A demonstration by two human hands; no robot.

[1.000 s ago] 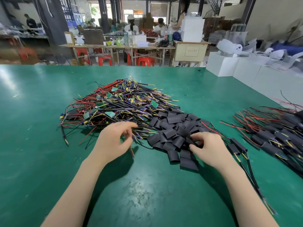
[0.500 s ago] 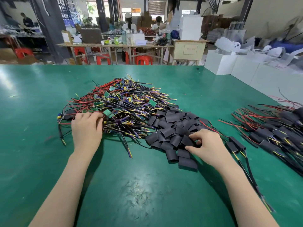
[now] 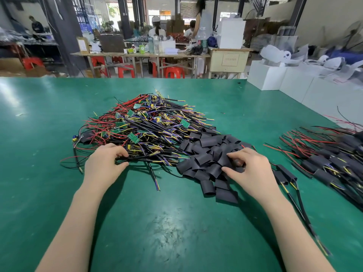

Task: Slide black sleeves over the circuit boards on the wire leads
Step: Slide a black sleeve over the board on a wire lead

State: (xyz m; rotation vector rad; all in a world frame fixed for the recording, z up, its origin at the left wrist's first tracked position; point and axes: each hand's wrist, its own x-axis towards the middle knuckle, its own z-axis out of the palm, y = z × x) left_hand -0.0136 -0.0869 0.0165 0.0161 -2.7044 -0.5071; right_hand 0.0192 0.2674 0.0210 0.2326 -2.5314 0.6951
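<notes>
1. The left hand (image 3: 105, 163) is lying at the near left edge of the tangled pile of wire leads (image 3: 149, 130), with its thumb and fingers closing round a black lead (image 3: 141, 157) that is running out to the right along the green table (image 3: 176, 222).
2. Small green circuit boards (image 3: 134, 138) are showing among the red, black and yellow wires of that pile, in the middle of the table.
3. The right hand (image 3: 253, 171) is resting on the near right side of the heap of black sleeves (image 3: 208, 158), which is sitting just right of the wire pile and touching it; its fingers are curling down into the sleeves and its thumb is held apart, and I cannot tell whether a sleeve is pinched.
4. Leads already wearing sleeves (image 3: 330, 160) are lying in a group at the right edge, well apart from the hands.
</notes>
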